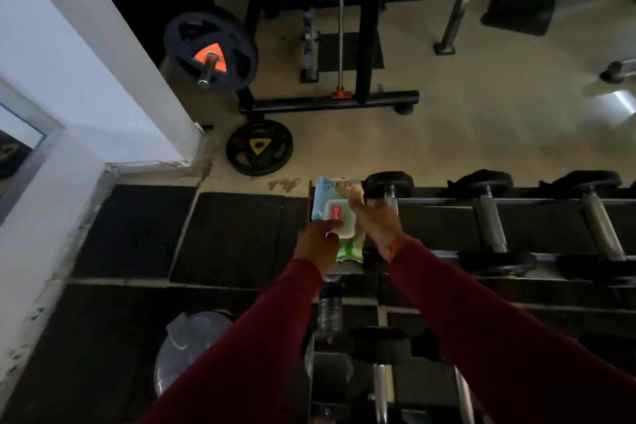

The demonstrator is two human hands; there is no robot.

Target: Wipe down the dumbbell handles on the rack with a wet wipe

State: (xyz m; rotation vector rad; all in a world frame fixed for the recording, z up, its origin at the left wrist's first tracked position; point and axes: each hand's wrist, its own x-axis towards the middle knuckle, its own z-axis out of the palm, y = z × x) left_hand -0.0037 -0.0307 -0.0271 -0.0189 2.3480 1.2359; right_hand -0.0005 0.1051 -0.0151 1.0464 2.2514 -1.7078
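A dim gym room has a pale floor (464,134) with black rubber mats (137,234) laid beside a white wall (69,62). A dumbbell rack (537,201) runs to the right, its dumbbells (492,217) lying across the rails. At the rack's left end rests a wet wipe pack (339,213), lid closed. The left hand (318,243) grips its near edge; the right hand (377,220) pinches the pack's far side.

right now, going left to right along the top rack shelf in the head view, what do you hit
wet wipe pack, held by the left hand and right hand → first dumbbell → second dumbbell → third dumbbell
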